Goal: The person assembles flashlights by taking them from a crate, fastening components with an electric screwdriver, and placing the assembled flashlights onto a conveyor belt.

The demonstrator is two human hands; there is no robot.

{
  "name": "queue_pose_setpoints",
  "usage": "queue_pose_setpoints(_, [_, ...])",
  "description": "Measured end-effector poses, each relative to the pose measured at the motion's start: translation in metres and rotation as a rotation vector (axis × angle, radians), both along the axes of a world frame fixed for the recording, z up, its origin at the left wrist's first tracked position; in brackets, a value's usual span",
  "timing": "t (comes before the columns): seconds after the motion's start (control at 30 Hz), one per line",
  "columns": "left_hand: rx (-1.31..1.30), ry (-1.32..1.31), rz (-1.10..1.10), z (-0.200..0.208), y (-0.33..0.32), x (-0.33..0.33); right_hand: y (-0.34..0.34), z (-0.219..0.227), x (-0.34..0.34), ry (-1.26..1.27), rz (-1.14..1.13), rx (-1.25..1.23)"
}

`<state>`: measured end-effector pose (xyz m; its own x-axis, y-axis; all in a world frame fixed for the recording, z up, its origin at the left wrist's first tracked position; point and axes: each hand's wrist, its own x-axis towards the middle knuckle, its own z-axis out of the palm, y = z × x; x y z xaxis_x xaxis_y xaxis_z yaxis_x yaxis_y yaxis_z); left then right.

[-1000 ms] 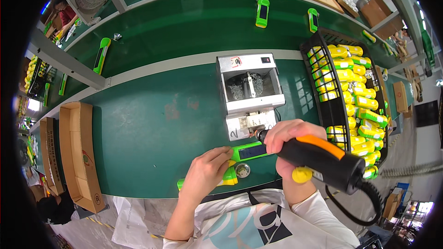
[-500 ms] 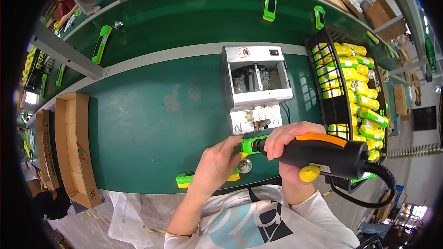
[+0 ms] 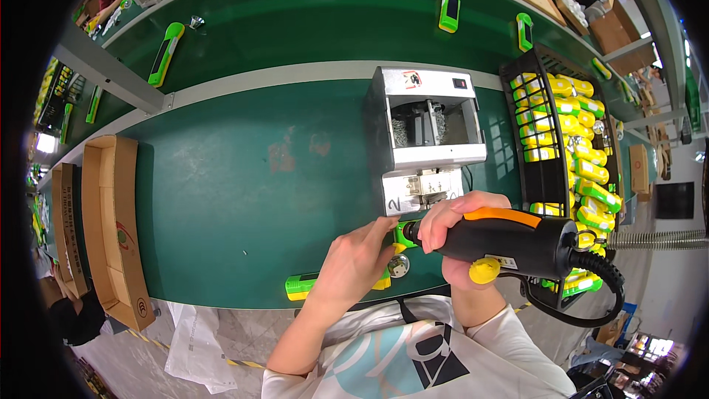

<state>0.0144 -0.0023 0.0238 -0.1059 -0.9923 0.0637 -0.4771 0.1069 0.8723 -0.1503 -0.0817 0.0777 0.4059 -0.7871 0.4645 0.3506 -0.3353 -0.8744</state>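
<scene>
My right hand (image 3: 461,236) is wrapped around a black electric screwdriver (image 3: 509,242) with an orange lever. The tool lies nearly level, its tip against a green plastic housing (image 3: 402,236) at the table's near side. From the left, my left hand (image 3: 351,266) grips that housing between fingers and thumb; the hand hides much of it. A round silver lamp piece (image 3: 399,266) sits just below the housing. Partly under my left wrist lies a green-and-yellow handheld device (image 3: 299,287).
A silver screw-feeding machine (image 3: 432,122) stands directly beyond my hands. On the right is a black crate (image 3: 546,170) of yellow-and-green devices. Cardboard boxes (image 3: 111,229) stand at the left edge. More green devices (image 3: 166,55) lie on the belt behind. The screwdriver's cord (image 3: 609,303) loops at right.
The view has shifted a little, so the machine and crate appear farther right. My left hand covers more of the green housing. The screwdriver stays at the housing.
</scene>
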Motion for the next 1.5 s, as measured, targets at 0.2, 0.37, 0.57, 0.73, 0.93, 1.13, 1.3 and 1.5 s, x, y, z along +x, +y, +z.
queue_pose_setpoints(0.2, [0.034,-0.031,0.005,0.0,0.0,0.001,0.003,-0.005,0.005,0.013,-0.064,0.019])
queue_pose_setpoints(0.37, [0.032,-0.018,0.005,0.001,0.0,0.0,0.003,-0.006,0.005,0.167,-0.13,0.006])
queue_pose_setpoints(0.57, [0.055,0.004,-0.017,0.007,0.0,-0.001,0.001,-0.03,-0.012,-0.004,0.058,0.088])
queue_pose_setpoints(0.73, [0.067,0.042,-0.01,0.005,0.0,0.003,0.003,-0.013,-0.003,0.204,0.04,0.107])
queue_pose_setpoints(0.93, [0.014,0.018,-0.033,0.008,-0.007,-0.002,0.007,-0.026,-0.002,0.105,-0.078,-0.058])
queue_pose_setpoints(1.13, [-0.017,-0.016,-0.011,-0.002,0.001,-0.008,0.01,-0.026,-0.01,0.255,-0.055,-0.109])
queue_pose_setpoints(1.3, [-0.059,-0.105,0.025,-0.001,0.001,-0.014,0.021,-0.001,-0.018,-0.236,-0.135,-0.077])
queue_pose_setpoints(1.5, [-0.006,-0.049,-0.004,0.006,-0.005,-0.01,-0.013,0.033,-0.031,-0.306,-0.251,-0.211])
